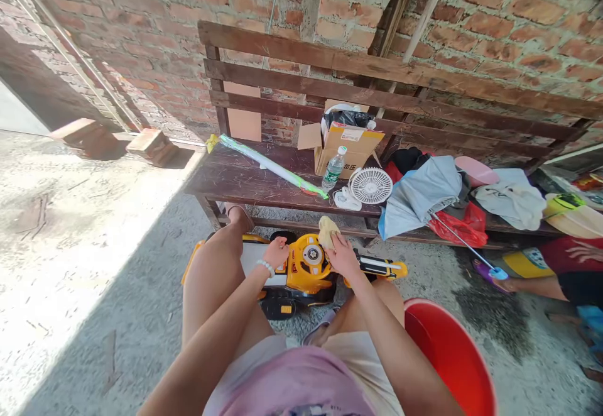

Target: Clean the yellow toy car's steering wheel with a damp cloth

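A yellow and black ride-on toy digger (301, 271) stands on the ground between my knees, its steering wheel (313, 254) facing up. My right hand (343, 257) grips a pale yellow cloth (326, 231) at the far right edge of the wheel. Loosely curled, my left hand (276, 254) rests by the digger's body left of the wheel, with no object visible in it. A beaded bracelet circles that wrist. The digger's arm (381, 265) reaches out to the right, beyond my right hand.
Beyond the digger runs a wooden bench (282, 196) bearing a cardboard box (351, 146), water bottle (334, 169), white fan (371, 185) and grey umbrella (419, 193). A red bucket (450, 353) stands by my right leg. Another person's hand (506, 284) is at the right.
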{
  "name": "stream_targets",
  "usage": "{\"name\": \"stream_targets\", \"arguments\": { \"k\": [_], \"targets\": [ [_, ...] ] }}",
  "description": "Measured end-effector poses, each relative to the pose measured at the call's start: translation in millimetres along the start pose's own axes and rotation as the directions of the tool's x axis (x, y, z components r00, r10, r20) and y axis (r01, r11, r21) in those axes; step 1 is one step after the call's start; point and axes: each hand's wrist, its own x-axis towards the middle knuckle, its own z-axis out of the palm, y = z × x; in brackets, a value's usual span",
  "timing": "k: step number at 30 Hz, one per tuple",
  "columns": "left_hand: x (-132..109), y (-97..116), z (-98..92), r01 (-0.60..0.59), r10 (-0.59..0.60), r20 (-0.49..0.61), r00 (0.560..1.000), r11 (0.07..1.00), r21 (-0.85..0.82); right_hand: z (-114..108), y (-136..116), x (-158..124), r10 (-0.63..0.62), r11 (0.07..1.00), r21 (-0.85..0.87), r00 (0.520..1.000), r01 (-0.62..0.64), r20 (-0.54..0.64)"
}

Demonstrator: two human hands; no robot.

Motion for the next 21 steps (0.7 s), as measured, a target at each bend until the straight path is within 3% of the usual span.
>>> {"name": "stream_targets", "arguments": {
  "k": [3, 6, 11, 15, 18, 21],
  "targets": [
    [-2, 2, -1.6, 0.023, -0.023, 0.018, 1.0, 1.0, 0.003, 20, -15, -5, 0.066, 0.997, -0.053, 0.994, -0.062, 0.084],
    [-3, 6, -3.1, 0.021, -0.021, 0.019, 1.0, 1.0, -0.011, 44, -26, -30, 0.123, 0.99, -0.08, 0.991, -0.119, 0.049],
    [-3, 7, -2.5, 0.026, -0.023, 0.053, 0.998, 0.998, -0.052, 68, -33, -73, 0.058, 0.99, -0.132, 0.994, -0.045, 0.096],
    [-2, 3, -0.9, 0.027, -0.024, 0.067, 0.997, 0.999, -0.044, 65, -31, -87, -0.01, 0.994, -0.103, 0.991, 0.024, 0.136],
    [-2, -1, -0.4, 0.021, -0.022, 0.055, 0.998, 1.0, 0.011, 52, -15, -87, -0.08, 0.997, 0.012, 0.987, 0.079, 0.142],
    [0, -4, 1.7, 0.005, -0.007, 0.045, 0.999, 0.999, 0.035, 33, 18, -83, -0.075, 0.989, 0.129, 0.997, 0.076, -0.006]
  ]
}}
